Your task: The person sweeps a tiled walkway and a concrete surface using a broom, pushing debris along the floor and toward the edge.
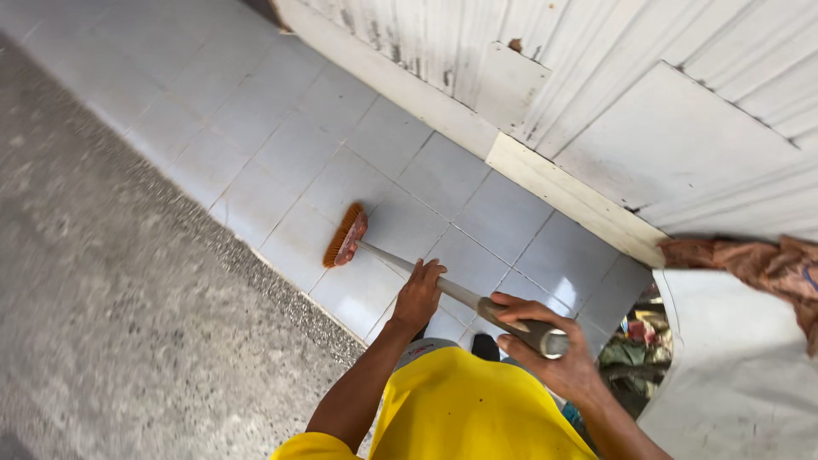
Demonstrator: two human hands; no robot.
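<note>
I hold a push broom with both hands. Its head (345,236) has orange-brown bristles and rests on the pale grey tiled floor (281,145), near the tile edge. The long metal handle (460,296) runs back toward me. My left hand (419,294) grips the handle around its middle. My right hand (545,345) is closed on the handle's upper end, close to my yellow shirt (464,409).
A rough grey concrete strip (111,281) lies left of the tiles. A white corrugated wall with a cream baseboard (562,192) borders the tiles on the right. A brown cloth (758,264) hangs over a white panel, with clutter (635,341) below it.
</note>
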